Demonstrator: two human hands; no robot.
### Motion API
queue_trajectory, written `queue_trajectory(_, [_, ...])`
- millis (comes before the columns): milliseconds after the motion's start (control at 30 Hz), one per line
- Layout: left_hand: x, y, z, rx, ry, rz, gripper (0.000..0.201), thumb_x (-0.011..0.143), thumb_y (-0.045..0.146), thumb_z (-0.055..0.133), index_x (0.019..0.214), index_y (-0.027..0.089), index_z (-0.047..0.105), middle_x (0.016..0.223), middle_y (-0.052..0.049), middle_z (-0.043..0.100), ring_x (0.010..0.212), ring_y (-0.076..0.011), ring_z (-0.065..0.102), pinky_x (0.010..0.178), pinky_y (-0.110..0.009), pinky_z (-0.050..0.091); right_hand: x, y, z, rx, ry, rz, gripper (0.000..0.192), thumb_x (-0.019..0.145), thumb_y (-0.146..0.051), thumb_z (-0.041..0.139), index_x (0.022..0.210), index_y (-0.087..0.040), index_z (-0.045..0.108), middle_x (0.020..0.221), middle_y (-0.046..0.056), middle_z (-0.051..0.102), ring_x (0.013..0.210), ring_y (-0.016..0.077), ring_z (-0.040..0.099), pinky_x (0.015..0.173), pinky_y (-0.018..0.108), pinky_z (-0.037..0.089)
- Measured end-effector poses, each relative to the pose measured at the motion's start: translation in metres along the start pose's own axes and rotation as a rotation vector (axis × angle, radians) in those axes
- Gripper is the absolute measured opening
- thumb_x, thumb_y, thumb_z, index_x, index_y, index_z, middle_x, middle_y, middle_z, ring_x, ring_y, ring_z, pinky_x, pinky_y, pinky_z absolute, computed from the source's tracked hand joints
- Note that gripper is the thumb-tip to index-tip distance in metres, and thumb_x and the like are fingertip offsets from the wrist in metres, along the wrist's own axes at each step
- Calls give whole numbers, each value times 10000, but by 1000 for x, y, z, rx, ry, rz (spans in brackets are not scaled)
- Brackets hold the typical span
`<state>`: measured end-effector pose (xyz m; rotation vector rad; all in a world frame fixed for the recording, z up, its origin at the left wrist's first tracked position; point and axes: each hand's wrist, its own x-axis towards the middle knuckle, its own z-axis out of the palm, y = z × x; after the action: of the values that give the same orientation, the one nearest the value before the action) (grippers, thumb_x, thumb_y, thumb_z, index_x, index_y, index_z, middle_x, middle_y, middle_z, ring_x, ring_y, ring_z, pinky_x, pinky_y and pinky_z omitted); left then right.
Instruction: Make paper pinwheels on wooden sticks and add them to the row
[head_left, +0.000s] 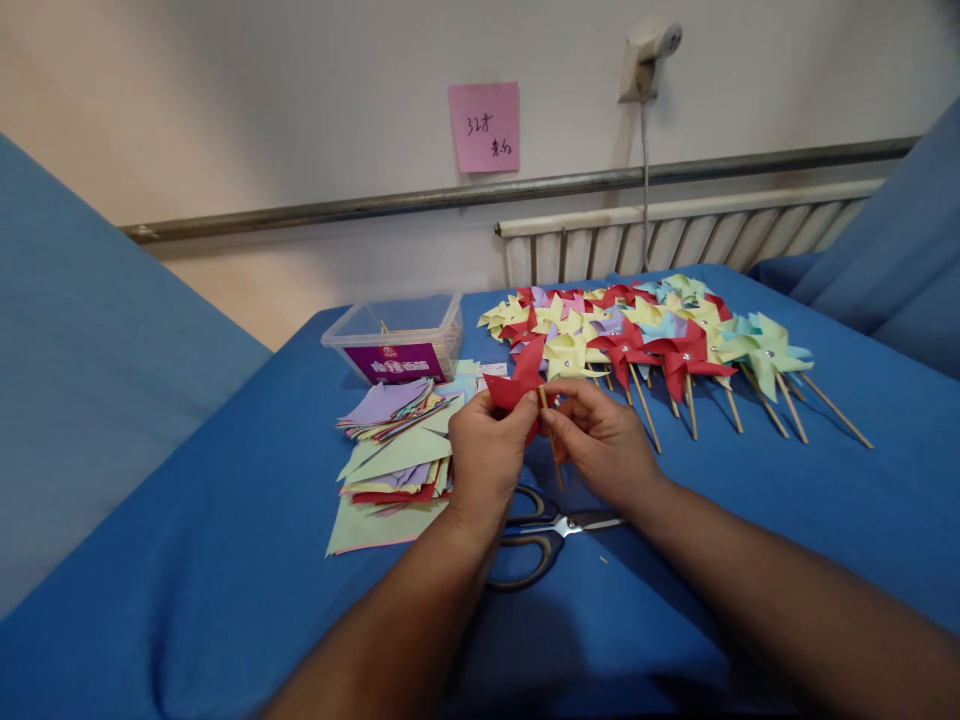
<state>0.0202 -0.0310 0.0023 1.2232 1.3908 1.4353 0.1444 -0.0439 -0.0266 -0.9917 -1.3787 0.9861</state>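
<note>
Item: red folded-paper pinwheel (pixel 519 385) on thin wooden stick (pixel 551 440), frame centre | my left hand (pixel 487 455) pinches paper, right hand (pixel 604 440) pinches stick | light, flimsy, crushable; I judge stick the safest hold.

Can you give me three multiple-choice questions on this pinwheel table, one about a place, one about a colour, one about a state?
1. Where do the scissors lie?
A. on the blue cloth below the hands
B. inside the clear plastic box
C. on top of the finished pinwheels

2. What colour is the pinwheel held in the hands?
A. yellow
B. red
C. purple

3. How do the scissors stand?
A. held open in the right hand
B. lying with blades shut
C. cutting a sheet

Answers:
1 A, they rest on the cloth under the wrists.
2 B, the left hand and right hand grip red paper on a wooden stick.
3 B, no hand touches them and the blades lie together.
</note>
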Motion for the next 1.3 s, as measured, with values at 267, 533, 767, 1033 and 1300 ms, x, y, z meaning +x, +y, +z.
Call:
queue_trajectory(267, [-5, 9, 0, 110, 14, 83, 204, 681, 335, 739, 724, 137, 718, 619, -10, 682, 572, -140, 589, 538, -228, 422, 1, 0, 3, 98, 29, 28, 272, 864, -367, 622, 1086, -214, 579, 634, -61, 610, 443, 94, 563, 428, 209, 441])
queue_trajectory(533, [-6, 11, -1, 194, 30, 128, 201, 697, 343, 715, 728, 145, 726, 615, -9, 664, 564, -141, 562, 551, -244, 417, -1, -1, 5, 72, 39, 28, 275, 860, -378, 628, 1082, -219, 590, 640, -56, 619, 460, 101, 591, 429, 205, 448])
queue_trajectory(767, [-6, 9, -2, 202, 28, 131, 187, 699, 336, 709, 725, 151, 722, 604, -8, 654, 556, -144, 556, 541, -247, 407, 0, -1, 5, 41, 45, 25, 263, 858, -354, 629, 1085, -227, 592, 651, -54, 637, 465, 101, 601, 442, 205, 464])
queue_trajectory(1033, [-7, 11, -1, 159, 29, 111, 177, 681, 328, 718, 708, 153, 723, 602, -10, 659, 558, -142, 551, 536, -240, 401, 0, -1, 5, 37, 43, 14, 265, 857, -346, 632, 1089, -225, 591, 633, -57, 621, 467, 106, 599, 440, 209, 460])
queue_trajectory(1300, [-5, 8, -1, 151, 36, 98, 189, 665, 337, 728, 709, 153, 733, 583, 0, 646, 546, -136, 538, 533, -236, 385, -1, -1, 6, 40, 50, 23, 275, 851, -362, 634, 1084, -225, 582, 629, -64, 605, 462, 103, 595, 437, 204, 455])
